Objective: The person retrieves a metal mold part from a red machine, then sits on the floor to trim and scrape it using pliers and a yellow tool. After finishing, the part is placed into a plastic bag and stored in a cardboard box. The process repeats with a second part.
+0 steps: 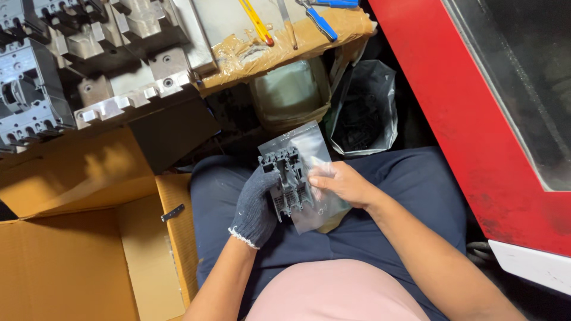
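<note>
Over my lap I hold a grey moulded plastic part (pixel 289 181) that sits partly inside a clear plastic bag (pixel 303 142). My left hand (pixel 257 205), in a dark knitted glove, grips the part's left side. My bare right hand (pixel 342 183) pinches the bag's right edge against the part. The bag's lower end hangs below both hands.
An open cardboard box (pixel 89 261) stands at my left. Grey moulded parts (pixel 35 89) and metal blocks (pixel 137 53) lie on the bench above, with hand tools (pixel 318 21) on taped cardboard. A bag of dark pieces (pixel 364 110) sits on the floor; a red machine (pixel 476 119) stands right.
</note>
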